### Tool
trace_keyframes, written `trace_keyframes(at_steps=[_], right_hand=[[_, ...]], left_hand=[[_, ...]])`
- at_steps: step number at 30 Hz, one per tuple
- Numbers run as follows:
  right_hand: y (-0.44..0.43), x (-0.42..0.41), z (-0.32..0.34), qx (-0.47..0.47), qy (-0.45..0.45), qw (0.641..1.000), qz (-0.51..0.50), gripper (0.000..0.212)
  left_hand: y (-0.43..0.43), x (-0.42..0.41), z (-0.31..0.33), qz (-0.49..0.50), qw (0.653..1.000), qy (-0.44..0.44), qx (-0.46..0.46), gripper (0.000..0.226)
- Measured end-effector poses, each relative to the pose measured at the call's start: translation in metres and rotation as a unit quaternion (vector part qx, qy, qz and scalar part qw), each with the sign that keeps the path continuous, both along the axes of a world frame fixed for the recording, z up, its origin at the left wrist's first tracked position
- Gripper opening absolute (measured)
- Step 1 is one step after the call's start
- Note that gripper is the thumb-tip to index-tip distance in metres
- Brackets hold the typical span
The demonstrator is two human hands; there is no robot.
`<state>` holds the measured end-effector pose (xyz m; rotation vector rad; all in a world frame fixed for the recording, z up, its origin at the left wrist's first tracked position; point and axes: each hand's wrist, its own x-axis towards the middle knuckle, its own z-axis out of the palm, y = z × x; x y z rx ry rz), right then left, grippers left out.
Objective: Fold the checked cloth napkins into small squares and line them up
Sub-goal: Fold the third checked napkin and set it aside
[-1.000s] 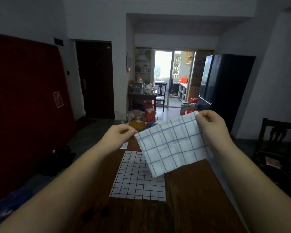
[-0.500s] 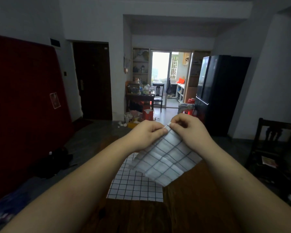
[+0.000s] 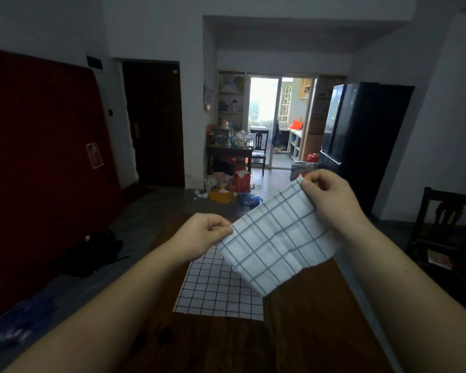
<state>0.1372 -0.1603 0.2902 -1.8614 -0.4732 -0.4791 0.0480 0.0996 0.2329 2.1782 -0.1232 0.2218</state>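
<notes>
A tall dark red upholstered panel (image 3: pixel 38 157) is seen leaning against the wall at nine o'clock of the view, and a dark brown wooden door (image 3: pixel 154 125) is set into the wall just to its right, at about ten o'clock. Below the middle of the view, the left hand (image 3: pixel 205 235) is raised above the dark brown wooden table (image 3: pixel 307 332). Its thumb and curled fingers are pinched together on the lower left corner of a white cloth napkin with wide grey checks (image 3: pixel 275 238).

A second white cloth napkin with fine black checks (image 3: pixel 215 292) is laid flat on the table at six o'clock from the left hand, and its far right part is hidden behind the held cloth. The wide-checked napkin is held in the air, clear of the table, and is stretched slantwise between the two hands, so that its top edge is drawn from eight o'clock up towards two o'clock. Soft creases are seen across its middle, and its lowest corner hangs at six o'clock.

The upper right corner is pinched by the right hand (image 3: pixel 328 200), whose fingers are curled tightly onto the fabric. A tall black refrigerator (image 3: pixel 361 135) is placed at one o'clock behind that hand, and a dark wooden chair (image 3: pixel 447 224) is seen at three o'clock, near the right edge
</notes>
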Motion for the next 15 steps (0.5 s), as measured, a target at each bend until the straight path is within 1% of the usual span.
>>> trace_keyframes(at_steps=[5, 8, 10, 12, 15], right_hand=[[-0.001, 0.004, -0.003, -0.012, 0.004, 1.000, -0.007, 0.008], [0.000, 0.006, -0.002, -0.001, 0.000, 1.000, 0.004, 0.009], [0.001, 0.004, -0.001, -0.004, -0.003, 1.000, 0.018, 0.009], [0.002, 0.002, -0.001, -0.009, -0.013, 0.999, 0.029, 0.009], [0.002, -0.003, 0.003, -0.031, -0.028, 0.998, 0.038, 0.007]], left_hand=[[0.012, -0.002, -0.005, 0.020, 0.999, -0.006, 0.023, 0.012], [0.018, 0.001, -0.006, 0.025, 0.999, 0.007, 0.045, 0.012], [0.016, 0.003, -0.001, 0.003, 0.998, 0.017, 0.061, 0.014], [0.008, 0.004, 0.010, -0.032, 0.998, 0.015, 0.060, 0.020], [-0.010, 0.011, 0.030, -0.040, 0.998, -0.002, 0.053, 0.024]])
